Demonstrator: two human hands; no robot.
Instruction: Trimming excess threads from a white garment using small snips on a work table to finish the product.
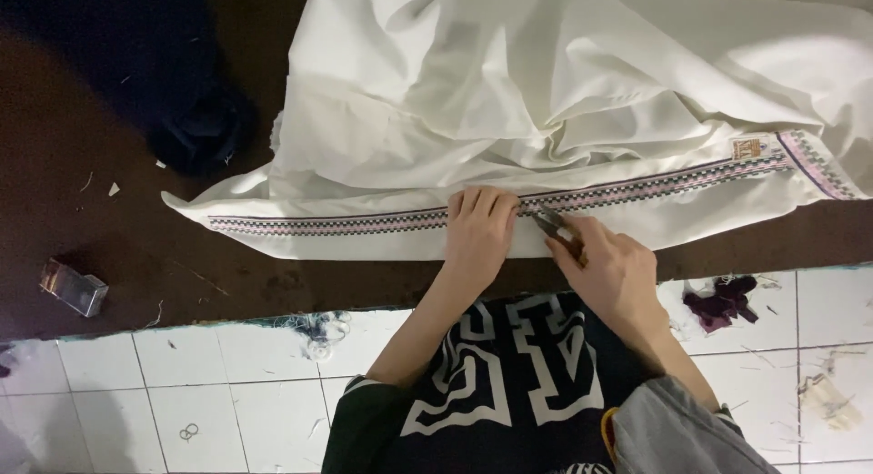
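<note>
Left hand: the left hand lies palm down on the folded edge of a crumpled white cotton garment, fingers held close together and flat, their tips pressing on the patterned woven trim band of pink, black and white that runs along the hem.

Right hand: the right hand is curled around a small pair of metal thread snips, fingers closed on the handle, the tips of the blades touching the trim band just beside the left fingertips.

Garment: the white cloth is heaped over the far side of a dark brown mat and stretches across it; the trimmed hem lies nearest the person, and a small orange woven label sits at the band's right end.

Surroundings: a small clear plastic box rests on the mat at the left, well apart from the hands. A dark purple fabric scrap and loose thread clippings lie on the white tiled floor near the right wrist.

Person: a dark top with large white lettering fills the lower centre.
</note>
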